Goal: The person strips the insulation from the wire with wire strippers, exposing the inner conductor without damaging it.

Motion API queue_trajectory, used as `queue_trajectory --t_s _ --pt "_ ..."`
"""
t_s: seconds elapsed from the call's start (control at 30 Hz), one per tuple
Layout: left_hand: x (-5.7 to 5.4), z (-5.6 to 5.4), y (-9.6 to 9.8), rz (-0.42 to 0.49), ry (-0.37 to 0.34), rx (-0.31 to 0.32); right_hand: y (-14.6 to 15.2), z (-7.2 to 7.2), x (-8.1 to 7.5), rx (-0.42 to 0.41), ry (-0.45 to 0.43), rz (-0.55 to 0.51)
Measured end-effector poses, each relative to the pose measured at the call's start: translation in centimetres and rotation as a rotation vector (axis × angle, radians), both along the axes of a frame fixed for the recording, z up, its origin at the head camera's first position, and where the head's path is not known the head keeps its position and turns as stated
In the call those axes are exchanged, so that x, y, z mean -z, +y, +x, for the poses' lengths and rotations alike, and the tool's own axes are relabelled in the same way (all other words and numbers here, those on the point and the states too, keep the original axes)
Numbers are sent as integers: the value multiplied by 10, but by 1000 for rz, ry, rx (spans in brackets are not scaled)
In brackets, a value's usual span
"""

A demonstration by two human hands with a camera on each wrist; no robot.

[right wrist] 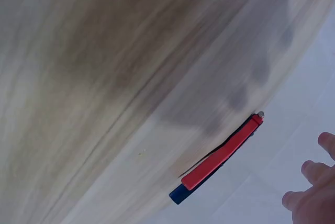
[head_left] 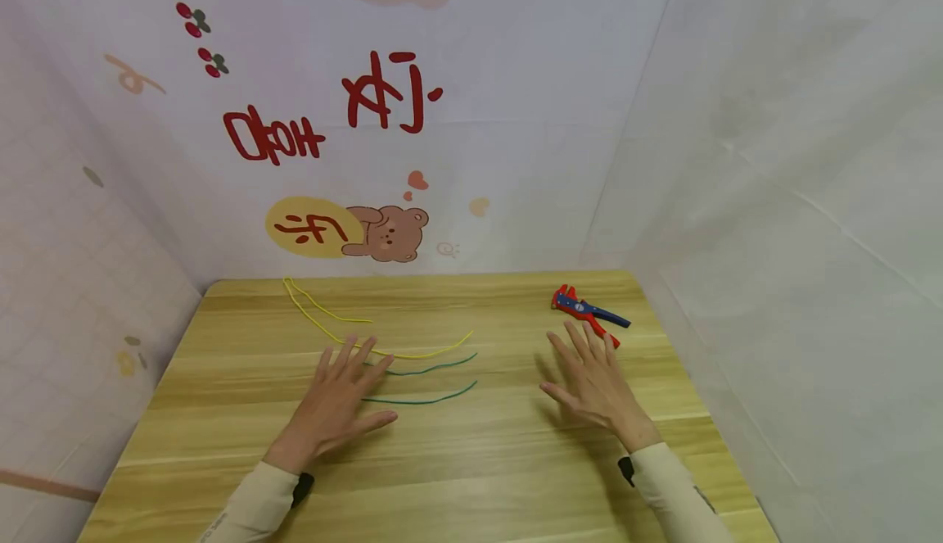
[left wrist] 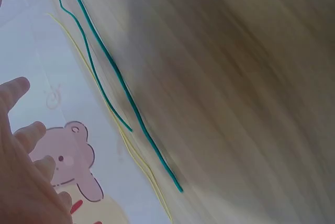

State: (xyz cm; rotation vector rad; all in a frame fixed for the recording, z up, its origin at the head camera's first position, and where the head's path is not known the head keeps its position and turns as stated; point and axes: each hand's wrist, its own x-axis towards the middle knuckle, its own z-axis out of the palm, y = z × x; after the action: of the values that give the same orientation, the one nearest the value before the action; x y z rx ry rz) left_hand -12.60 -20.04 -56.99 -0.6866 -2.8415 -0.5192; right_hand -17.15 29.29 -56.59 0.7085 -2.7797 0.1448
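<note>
My left hand (head_left: 335, 400) is spread over the left-middle of the table, holding nothing. In the head view it covers part of two green wires (head_left: 420, 402) and lies close to a long yellow wire (head_left: 317, 322) bent back in a loop. The left wrist view shows both green wires (left wrist: 118, 72) and the yellow wire (left wrist: 141, 164) lying apart from the fingers. On the right, my right hand (head_left: 593, 383) is also spread, with nothing in it. Just beyond its fingertips lies a red and blue wire stripper (head_left: 578, 307), seen edge-on as the wire stripper (right wrist: 220, 158) in the right wrist view.
The wooden table (head_left: 457, 477) ends at a white printed backdrop (head_left: 501, 117) with a bear and red characters. White sheets (head_left: 796, 199) hang along both sides.
</note>
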Motion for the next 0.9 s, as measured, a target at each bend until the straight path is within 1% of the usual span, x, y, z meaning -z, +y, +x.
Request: queue_trajectory --t_s 0.1,0.2,0.43,0.57,0.77,0.9 --pt "0 0 6 -1 35 16 3 -3 -1 9 -17 0" --pt "-1 1 11 -14 29 23 5 -5 -2 28 -55 -8" --pt "0 3 25 -16 -39 48 12 -10 -2 72 -115 -41" --pt "2 2 33 -18 -61 63 16 -15 -2 94 -150 -55" --pt "6 4 44 17 -108 105 23 -22 -1 109 -164 -72" --pt "9 5 49 20 -125 127 28 -27 0 123 -165 -83"
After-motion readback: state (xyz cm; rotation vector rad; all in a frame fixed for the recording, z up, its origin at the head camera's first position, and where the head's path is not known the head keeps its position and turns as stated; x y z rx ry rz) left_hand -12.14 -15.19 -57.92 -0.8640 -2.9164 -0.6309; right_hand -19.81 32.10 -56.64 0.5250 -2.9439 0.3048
